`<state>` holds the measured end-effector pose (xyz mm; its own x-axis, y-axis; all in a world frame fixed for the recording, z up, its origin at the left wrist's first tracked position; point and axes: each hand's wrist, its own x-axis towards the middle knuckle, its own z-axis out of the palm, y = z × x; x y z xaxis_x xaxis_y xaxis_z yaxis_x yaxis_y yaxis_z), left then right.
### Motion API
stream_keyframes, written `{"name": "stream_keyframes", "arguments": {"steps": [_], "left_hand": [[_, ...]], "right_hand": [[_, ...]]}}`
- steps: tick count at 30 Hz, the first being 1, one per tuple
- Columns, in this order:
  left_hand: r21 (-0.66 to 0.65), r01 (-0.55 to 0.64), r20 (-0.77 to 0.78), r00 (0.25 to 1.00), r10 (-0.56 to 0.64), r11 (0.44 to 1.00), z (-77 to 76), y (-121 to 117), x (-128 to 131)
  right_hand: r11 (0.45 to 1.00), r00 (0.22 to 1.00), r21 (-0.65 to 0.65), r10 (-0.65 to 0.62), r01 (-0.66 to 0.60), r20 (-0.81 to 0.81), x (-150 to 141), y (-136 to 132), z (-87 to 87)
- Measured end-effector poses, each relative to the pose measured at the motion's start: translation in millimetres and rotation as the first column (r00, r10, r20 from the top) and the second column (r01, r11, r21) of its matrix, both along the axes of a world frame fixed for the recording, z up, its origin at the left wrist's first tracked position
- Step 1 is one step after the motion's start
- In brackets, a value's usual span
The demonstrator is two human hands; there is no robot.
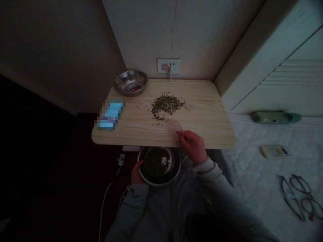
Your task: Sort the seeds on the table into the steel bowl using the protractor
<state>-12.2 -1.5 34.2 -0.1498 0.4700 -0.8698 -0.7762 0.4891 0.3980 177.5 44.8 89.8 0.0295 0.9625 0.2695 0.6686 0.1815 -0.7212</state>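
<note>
Small dark green beans (168, 103), which look like mung beans, lie loosely piled on the wooden table, a few scattered around them. At the table's front edge my right hand (194, 146) pinches a clear, round, thin plastic piece (173, 126) that lies just in front of the pile. Whether it is a lid or a shallow scoop cannot be made out. Below that edge, over my lap, my left hand (137, 174) grips the left rim of a round bowl (159, 184) with a pale rim. More dark beans (154, 164) are inside the bowl, beside a bright patch.
A steel bowl (131, 88) stands at the table's back left, with a blurred phone-like screen (111, 114) before it. A plug sits in the wall socket (169, 66). Glasses (301, 195), a pale flat box (275, 151) and a green object (275, 117) lie on the white bedding at right.
</note>
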Motion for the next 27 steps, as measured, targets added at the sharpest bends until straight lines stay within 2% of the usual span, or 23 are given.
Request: {"name": "stream_keyframes", "arguments": {"steps": [6, 11, 17, 20, 24, 27], "left_hand": [[0.019, 0.028, 0.089, 0.996, -0.030, 0.999, -5.7, -1.9, 0.1], [0.012, -0.011, 0.024, 1.000, 0.010, 1.000, -7.8, -3.1, -1.5], [0.026, -0.006, -0.011, 1.000, 0.007, 1.000, -6.1, -3.0, -0.3], [0.061, -0.018, -0.070, 0.997, 0.023, 0.998, -8.8, -4.2, -0.3], [0.030, -0.002, -0.025, 1.000, 0.002, 1.000, -10.8, -4.2, -1.1], [0.022, -0.005, 0.011, 1.000, 0.005, 1.000, -8.9, -3.5, -1.7]], "right_hand": [[0.996, 0.994, -0.020, 0.092, -0.090, 0.063, -8.1, -0.9, -7.0], [1.000, 0.994, -0.014, -0.012, 0.014, 0.104, -1.0, 2.6, -9.6], [0.996, 0.994, -0.015, -0.087, 0.088, 0.061, 12.8, 3.3, -7.4], [0.997, 0.995, -0.012, -0.081, 0.081, 0.054, 10.0, 1.5, -6.1], [1.000, 0.998, 0.001, -0.012, 0.012, 0.068, 2.6, 1.1, -7.7], [1.000, 0.998, -0.020, -0.020, 0.021, 0.059, 6.1, 4.6, -10.7]]}}
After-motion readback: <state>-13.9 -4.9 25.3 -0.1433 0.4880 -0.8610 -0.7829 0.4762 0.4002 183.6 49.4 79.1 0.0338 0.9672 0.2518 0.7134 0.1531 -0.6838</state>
